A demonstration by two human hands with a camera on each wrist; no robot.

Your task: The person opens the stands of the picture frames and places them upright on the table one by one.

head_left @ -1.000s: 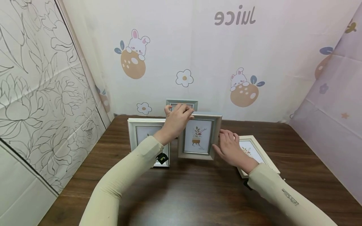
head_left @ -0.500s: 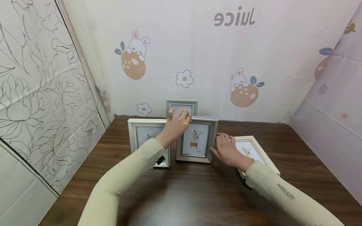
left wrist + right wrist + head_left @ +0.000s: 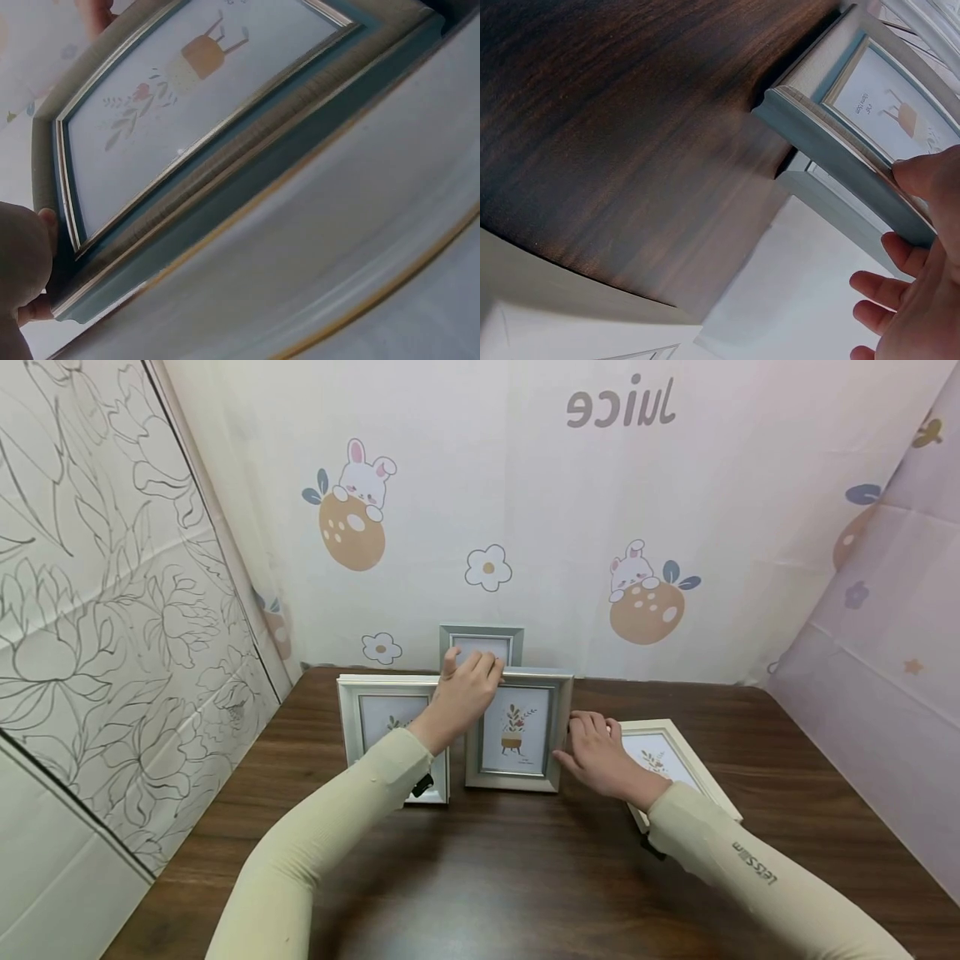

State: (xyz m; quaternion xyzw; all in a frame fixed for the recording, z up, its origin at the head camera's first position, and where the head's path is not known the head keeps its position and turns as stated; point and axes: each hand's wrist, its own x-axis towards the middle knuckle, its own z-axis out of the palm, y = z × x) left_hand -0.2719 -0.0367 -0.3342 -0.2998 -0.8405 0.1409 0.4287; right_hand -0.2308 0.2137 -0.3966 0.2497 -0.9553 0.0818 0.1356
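A beige-grey picture frame (image 3: 550,735) with a potted-plant print stands upright on the table, a little right of the middle. My left hand (image 3: 467,692) grips its top left corner; in the left wrist view, part of that hand (image 3: 22,255) shows at a corner of the frame. My right hand (image 3: 600,756) holds the right edge. In the right wrist view the thumb (image 3: 919,174) lies on the front and a finger reaches behind the edge. Left of it stands a white picture frame (image 3: 390,706), partly hidden by my left arm. Behind rises a grey-green picture frame (image 3: 517,643).
A cream picture frame (image 3: 678,768) lies face up on the right, partly under my right wrist. The dark wooden table (image 3: 495,877) extends toward me. A printed curtain (image 3: 555,510) hangs behind, with a flower-patterned panel (image 3: 97,635) on the left.
Both hands have brought the beige-grey frame down and slightly left, until its lower edge meets the table. In the last half second it has shifted only a little left. The other frames stayed put.
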